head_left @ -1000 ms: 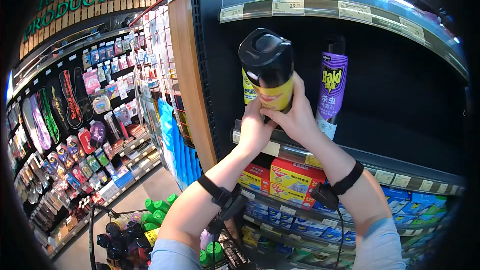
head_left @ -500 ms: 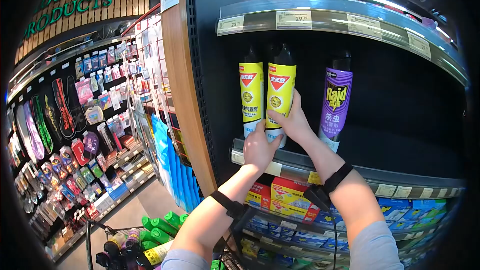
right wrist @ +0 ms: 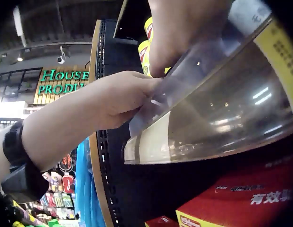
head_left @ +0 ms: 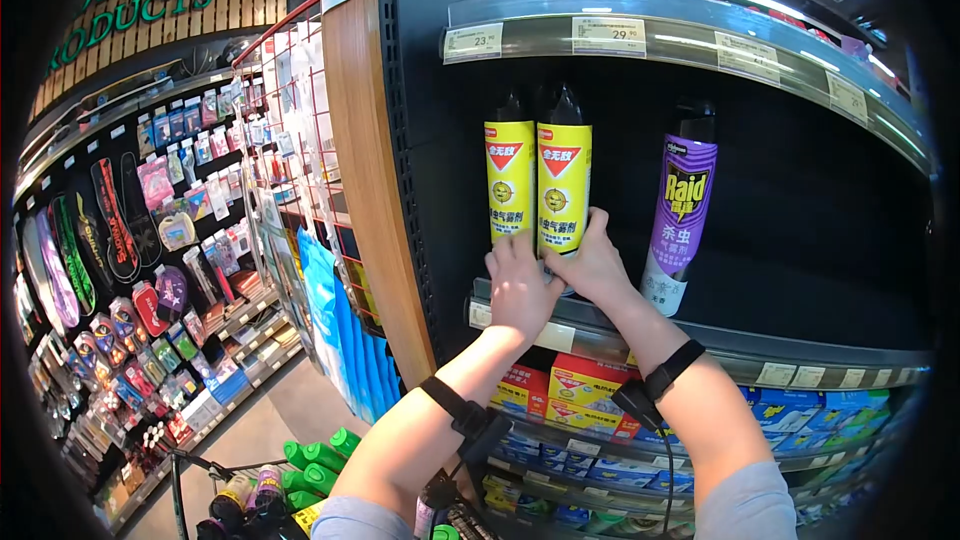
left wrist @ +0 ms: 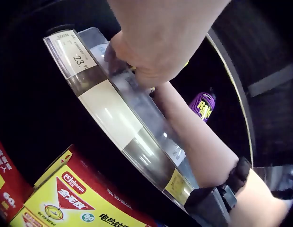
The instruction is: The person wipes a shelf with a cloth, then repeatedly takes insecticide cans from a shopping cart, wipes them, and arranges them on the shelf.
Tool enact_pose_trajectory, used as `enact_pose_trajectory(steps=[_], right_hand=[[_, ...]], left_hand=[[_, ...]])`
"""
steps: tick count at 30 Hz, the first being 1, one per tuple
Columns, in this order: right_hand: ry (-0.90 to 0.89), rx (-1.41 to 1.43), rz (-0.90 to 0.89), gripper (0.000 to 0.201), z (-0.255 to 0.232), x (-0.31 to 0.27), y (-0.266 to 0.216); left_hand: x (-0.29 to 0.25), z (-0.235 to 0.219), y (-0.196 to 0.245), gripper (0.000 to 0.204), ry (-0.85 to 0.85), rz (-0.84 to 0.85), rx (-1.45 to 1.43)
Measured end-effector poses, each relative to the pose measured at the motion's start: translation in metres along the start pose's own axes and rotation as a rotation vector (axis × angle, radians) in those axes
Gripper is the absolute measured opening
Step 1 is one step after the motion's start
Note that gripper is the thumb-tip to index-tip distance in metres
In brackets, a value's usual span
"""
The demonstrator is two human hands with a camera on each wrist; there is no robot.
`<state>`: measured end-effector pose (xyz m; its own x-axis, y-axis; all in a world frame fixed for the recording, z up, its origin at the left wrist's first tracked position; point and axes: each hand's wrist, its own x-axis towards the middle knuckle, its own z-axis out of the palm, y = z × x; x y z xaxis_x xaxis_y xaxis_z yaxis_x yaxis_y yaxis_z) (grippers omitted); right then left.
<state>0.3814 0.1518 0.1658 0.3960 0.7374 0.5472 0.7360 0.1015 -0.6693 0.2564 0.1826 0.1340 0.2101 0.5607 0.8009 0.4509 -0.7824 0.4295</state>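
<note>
Two yellow spray cans with black caps, the left one [head_left: 511, 175] and the right one [head_left: 563, 175], stand upright side by side on the shelf in the head view. My right hand [head_left: 595, 268] grips the right can low down, thumb in front and fingers at its right side. My left hand [head_left: 520, 290] has its fingers against the lower front of the left can. The cans' bases are mostly hidden by the hands. In the left wrist view, my left hand [left wrist: 153, 52] reaches over the clear shelf lip [left wrist: 132, 97].
A purple can [head_left: 683, 210] stands on the same shelf to the right. Price labels line the upper shelf edge [head_left: 680, 44]. Boxes [head_left: 590, 392] fill the shelf below. A cart with green-capped bottles [head_left: 322, 457] is at the lower left, and a wooden post [head_left: 362, 130] rises left of the shelf.
The right yellow can, earlier tilted in both hands, now stands upright beside the other. My left hand has shifted from it to the left can's front; my right hand remains on it.
</note>
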Motion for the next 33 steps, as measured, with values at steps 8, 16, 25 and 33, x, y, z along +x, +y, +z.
enact_pose_trajectory(steps=[8, 16, 25, 33], right_hand=[[0.03, -0.033, -0.107, 0.075, 0.006, 0.005, 0.012], [0.049, -0.069, -0.121, 0.078, 0.01, 0.01, 0.017], [0.026, -0.08, -0.138, 0.082, 0.01, 0.013, 0.021], [0.028, -0.077, -0.135, 0.089, 0.013, 0.016, 0.026]], left_hand=[[0.023, -0.014, -0.018, 0.12, -0.12, -0.148, 0.024], [0.035, -0.004, -0.027, 0.111, -0.238, -0.192, -0.058], [0.041, 0.0, -0.03, 0.086, -0.191, -0.263, -0.037], [0.04, -0.001, -0.027, 0.083, -0.178, -0.277, -0.02]])
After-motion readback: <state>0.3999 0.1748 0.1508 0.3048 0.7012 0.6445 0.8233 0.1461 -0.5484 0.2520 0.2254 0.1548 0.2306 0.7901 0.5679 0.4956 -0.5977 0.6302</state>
